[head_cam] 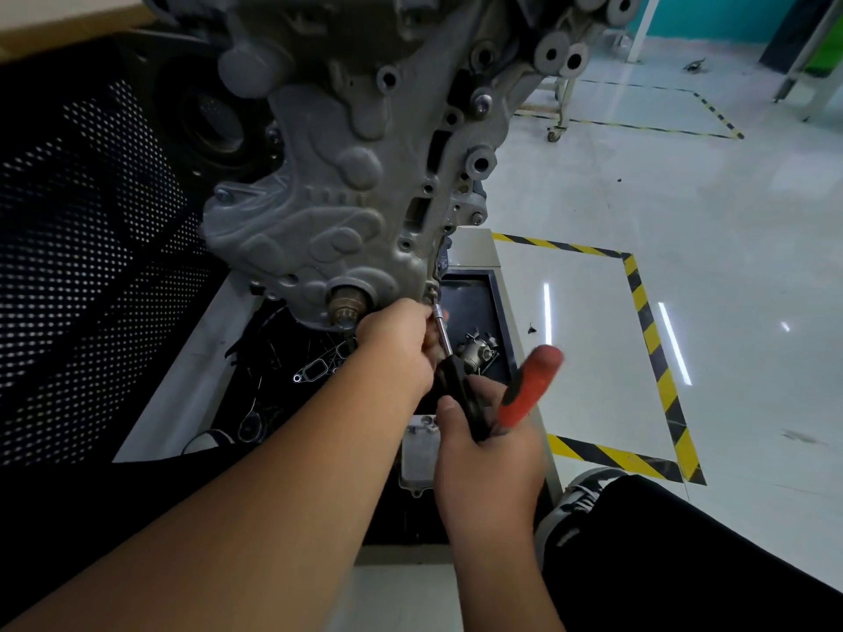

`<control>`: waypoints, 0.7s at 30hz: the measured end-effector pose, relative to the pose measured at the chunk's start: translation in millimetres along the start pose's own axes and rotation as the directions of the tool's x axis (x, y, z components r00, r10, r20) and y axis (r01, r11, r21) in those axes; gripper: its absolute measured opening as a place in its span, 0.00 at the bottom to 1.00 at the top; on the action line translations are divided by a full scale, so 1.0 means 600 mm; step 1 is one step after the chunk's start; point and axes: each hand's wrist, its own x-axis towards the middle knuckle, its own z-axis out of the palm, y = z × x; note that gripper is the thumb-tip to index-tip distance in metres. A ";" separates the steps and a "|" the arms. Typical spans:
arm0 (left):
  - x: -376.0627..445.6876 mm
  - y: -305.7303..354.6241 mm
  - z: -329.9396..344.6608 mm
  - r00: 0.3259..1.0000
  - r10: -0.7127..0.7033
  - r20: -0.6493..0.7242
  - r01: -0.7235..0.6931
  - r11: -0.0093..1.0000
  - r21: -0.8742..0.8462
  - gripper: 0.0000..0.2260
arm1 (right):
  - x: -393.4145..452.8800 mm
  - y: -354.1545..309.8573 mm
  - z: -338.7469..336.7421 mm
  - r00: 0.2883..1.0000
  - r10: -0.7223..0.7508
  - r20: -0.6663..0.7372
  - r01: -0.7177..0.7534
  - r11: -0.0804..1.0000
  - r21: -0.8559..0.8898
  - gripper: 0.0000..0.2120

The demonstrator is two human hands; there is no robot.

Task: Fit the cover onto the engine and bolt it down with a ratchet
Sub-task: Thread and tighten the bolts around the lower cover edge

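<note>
Glossy white workshop floor [638, 212] with yellow-black hazard tape [647, 321] lies behind the grey cover [328, 175], seated on the engine at twelve o'clock. At its lower edge a bolt [431, 291] meets the ratchet [460, 376], whose red handle [529, 385] juts toward two o'clock. The left hand [397, 344] pinches the extension; the right hand [488, 453] grips the ratchet. A dark parts tray [495, 307] sits below.

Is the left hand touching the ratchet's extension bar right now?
Touching. The head view shows the left hand with its fingers wrapped round the extension bar just below the bolt.
</note>
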 end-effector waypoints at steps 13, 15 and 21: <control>-0.110 -0.062 -0.099 0.883 -0.175 0.435 0.171 0.984 0.049 0.18 | -0.041 -0.049 0.020 0.935 0.334 0.122 -0.355 0.896 0.268 0.08; -0.107 -0.052 -0.101 0.907 -0.171 0.385 0.192 0.981 -0.017 0.14 | -0.050 -0.043 0.011 0.995 0.029 0.092 -0.010 0.979 -0.204 0.08; -0.113 -0.047 -0.098 0.941 -0.137 0.310 0.181 0.976 -0.119 0.12 | -0.076 -0.043 -0.003 0.979 0.189 0.075 -0.200 0.962 0.188 0.07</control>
